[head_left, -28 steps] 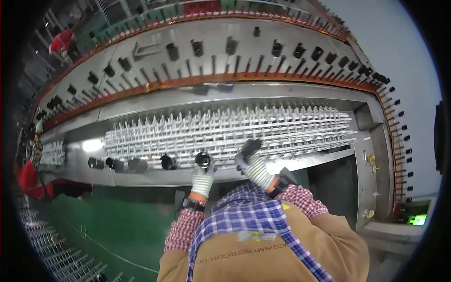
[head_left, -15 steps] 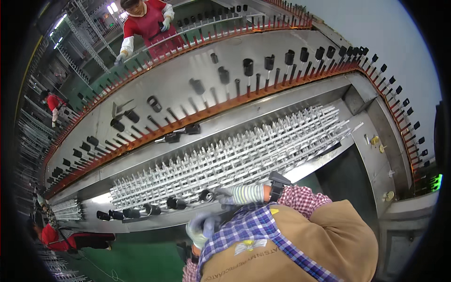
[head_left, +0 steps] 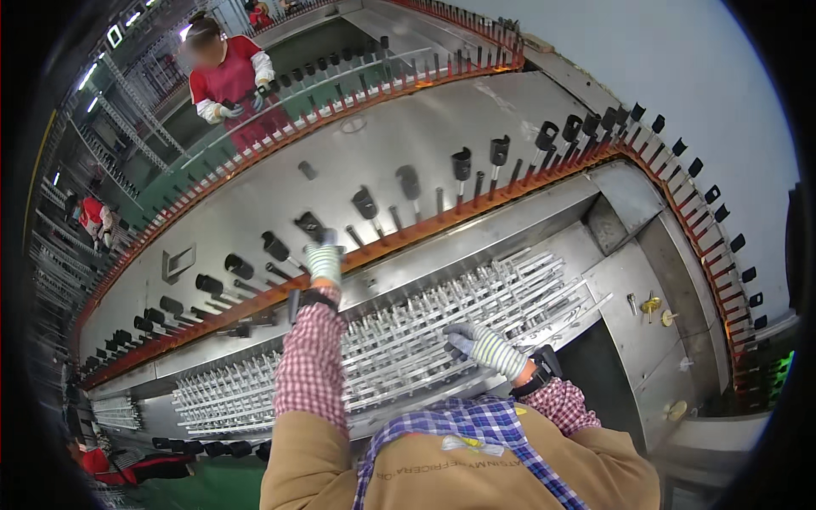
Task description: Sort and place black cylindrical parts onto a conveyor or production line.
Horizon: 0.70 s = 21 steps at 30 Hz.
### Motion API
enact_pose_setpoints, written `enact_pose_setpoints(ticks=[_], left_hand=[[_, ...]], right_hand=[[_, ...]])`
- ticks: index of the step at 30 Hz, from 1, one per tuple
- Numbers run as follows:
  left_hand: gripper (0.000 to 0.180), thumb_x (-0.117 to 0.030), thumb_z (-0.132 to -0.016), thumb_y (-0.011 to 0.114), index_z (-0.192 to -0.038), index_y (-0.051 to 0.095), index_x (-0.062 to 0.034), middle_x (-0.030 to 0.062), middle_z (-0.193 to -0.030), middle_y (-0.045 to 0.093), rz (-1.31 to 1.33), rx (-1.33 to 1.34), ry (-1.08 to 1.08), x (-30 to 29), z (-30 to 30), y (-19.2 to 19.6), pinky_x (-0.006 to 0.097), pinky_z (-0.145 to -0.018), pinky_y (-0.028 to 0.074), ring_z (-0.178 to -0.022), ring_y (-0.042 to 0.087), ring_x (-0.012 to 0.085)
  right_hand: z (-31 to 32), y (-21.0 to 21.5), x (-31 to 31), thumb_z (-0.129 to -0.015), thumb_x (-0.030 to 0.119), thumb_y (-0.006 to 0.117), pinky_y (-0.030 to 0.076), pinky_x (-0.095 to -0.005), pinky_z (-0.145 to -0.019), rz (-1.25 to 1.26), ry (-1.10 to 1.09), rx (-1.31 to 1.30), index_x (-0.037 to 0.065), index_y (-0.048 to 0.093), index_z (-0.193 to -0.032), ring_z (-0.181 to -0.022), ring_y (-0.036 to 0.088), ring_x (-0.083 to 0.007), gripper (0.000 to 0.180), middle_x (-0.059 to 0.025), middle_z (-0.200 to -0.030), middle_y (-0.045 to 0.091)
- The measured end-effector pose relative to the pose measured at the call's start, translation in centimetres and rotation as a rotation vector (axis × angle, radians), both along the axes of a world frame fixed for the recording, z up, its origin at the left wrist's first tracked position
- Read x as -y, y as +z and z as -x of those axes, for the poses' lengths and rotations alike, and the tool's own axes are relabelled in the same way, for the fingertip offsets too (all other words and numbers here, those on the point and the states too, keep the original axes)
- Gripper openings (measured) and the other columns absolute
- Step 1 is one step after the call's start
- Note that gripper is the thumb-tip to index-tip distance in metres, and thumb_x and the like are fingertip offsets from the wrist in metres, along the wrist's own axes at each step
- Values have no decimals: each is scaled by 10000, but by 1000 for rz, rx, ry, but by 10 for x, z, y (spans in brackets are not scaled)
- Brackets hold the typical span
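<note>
Holding the left hand (head_left: 325, 257), in a striped glove with grey fingertips, outstretched over an orange rail (head_left: 416, 233). Having a black cup-shaped part (head_left: 308, 224) right at that hand's fingertips, lying just beyond them and slightly to their left, leaning leftward above the rail. Overlapping the part's lower edge with the fingers in this view, but not being able to tell, because of the blur and the turned-away palm, whether gripping it, merely touching it or stopping just short.

Holding the right hand (head_left: 484, 344) well apart, nearer the body, over silver racks (head_left: 391, 340). Pointing its fingers leftward, loosely bent, above the upright prongs; hiding the palm, so not being able to tell how far opening the grip or whether clasping a bar. Leaving the cup-shaped part well out of this hand's reach.

Seeing other black parts (head_left: 461, 164) standing in a row along the rail, on both sides of the left hand. Seeing a co-worker (head_left: 229, 81) in red standing beyond the metal surface (head_left: 459, 106).
</note>
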<state>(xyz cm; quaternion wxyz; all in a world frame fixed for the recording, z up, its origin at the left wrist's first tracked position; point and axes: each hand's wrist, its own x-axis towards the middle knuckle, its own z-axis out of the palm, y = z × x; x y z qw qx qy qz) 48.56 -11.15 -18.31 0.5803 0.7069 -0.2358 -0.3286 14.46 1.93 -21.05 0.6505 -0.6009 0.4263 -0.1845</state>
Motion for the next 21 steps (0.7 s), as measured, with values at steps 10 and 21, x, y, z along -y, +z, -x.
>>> enact_pose_setpoints(ticks=[10,21], left_hand=[[424,-389,-768,587,-969,548,-18,83,-829,602,-6,80,-663,59,219,17,315,-639,442,-708,565,190],[145,-166,-788,571,-758,595,-26,44,-680,611,403,348,-281,62,201,59,273,-610,448,-643,576,150]], right_hand=[[67,32,81,-860,216,471,428,-254,-762,144,-93,107,-15,487,-1106,-863,530,-150,338,-98,-958,576],[178,6,276,-805,297,563,462,-277,-594,257,-733,202,-9,467,-1106,-663,558,-173,439,-108,-866,588]])
